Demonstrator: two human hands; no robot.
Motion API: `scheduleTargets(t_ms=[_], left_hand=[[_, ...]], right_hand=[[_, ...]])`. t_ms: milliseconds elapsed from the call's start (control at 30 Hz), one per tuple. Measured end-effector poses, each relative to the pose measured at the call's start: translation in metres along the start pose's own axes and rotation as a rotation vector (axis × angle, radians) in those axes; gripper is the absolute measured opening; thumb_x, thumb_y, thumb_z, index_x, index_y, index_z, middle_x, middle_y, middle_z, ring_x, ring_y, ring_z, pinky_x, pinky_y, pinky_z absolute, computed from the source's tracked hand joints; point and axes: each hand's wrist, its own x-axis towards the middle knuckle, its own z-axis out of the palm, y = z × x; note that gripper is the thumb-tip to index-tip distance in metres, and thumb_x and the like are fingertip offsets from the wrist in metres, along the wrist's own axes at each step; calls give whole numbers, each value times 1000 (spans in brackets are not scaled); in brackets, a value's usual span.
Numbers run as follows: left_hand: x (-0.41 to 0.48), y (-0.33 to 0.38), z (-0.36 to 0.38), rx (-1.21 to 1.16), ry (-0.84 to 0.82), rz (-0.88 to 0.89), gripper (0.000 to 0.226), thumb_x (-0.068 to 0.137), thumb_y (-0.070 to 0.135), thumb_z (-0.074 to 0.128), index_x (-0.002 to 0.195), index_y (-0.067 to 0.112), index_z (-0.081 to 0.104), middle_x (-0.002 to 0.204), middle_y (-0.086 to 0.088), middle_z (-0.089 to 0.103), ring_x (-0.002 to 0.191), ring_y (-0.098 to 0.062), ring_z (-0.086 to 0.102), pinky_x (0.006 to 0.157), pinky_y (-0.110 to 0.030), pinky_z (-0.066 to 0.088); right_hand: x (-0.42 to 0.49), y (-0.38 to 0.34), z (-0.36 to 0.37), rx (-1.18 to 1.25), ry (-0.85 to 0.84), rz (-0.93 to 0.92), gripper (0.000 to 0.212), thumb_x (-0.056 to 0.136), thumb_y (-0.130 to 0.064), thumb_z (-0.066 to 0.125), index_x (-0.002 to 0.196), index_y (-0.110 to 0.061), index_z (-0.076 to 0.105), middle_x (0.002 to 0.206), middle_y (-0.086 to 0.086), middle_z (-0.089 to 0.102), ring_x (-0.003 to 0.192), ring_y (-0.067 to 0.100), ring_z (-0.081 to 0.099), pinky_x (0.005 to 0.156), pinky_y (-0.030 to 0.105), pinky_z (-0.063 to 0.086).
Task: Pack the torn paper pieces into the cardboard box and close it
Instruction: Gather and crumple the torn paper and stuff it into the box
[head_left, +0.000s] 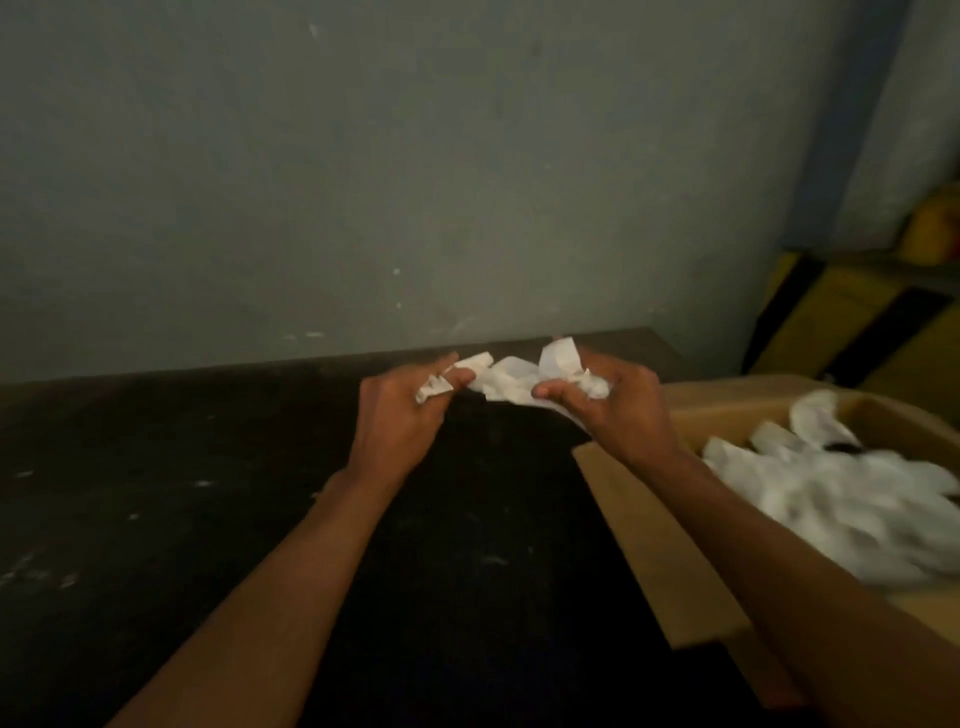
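A crumpled white paper piece (511, 382) hangs above the dark table, stretched between both hands. My left hand (402, 415) grips its left end with curled fingers. My right hand (610, 402) grips its right end, just left of the box. The open cardboard box (670, 545) stands at the right, with its near flap folded out toward me. Inside it lies a heap of torn white paper (841, 493), blurred in this view. My right forearm crosses over the box's front corner.
The dark table (156, 493) runs to a grey wall (363, 182) at the back. Small white specks dot its surface. Yellow and black objects (857, 322) stand at the far right behind the box.
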Motion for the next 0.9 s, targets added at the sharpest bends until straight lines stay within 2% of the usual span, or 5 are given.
scheduleTargets(t_ms=[167,300,600,767,900], left_hand=[[-25,62,32,-87,-16,-4,26,88,25,67,102,4,72,75,-1,67,61,5,56,61,-9,47],[-38,103,66,-172,-79,49,36,87,32,65,114,8,67,97,-10,73,82,-9,67,76,-16,51],[-24,208,171,-186,-103,27,36,87,44,63,109,17,73,94,-2,75,85,-9,69,69,-10,44],[-29,273,252,-246,-80,-101,25,88,37,65,105,21,74,94,6,73,85,-5,66,77,-26,53],[-38,297,301,-173,-135,-163,24,89,44,63,97,24,75,84,7,72,77,-4,66,74,-32,57]], right_hand=[[-47,9,-73,-79,82,98,46,69,-52,76,100,-18,71,83,-10,64,72,-1,61,58,4,41],[-63,29,-118,-124,149,184,71,59,-73,66,106,-19,71,101,-3,71,89,16,67,71,31,56],[-78,98,-248,-110,170,149,47,68,-57,72,100,-22,73,86,-8,72,73,2,66,55,13,49],[-75,160,-326,-108,154,97,48,65,-63,69,94,-26,74,83,-7,73,73,5,68,65,38,58],[-66,202,-365,-106,121,110,35,69,-54,74,95,-31,73,77,-27,62,70,-10,63,62,22,55]])
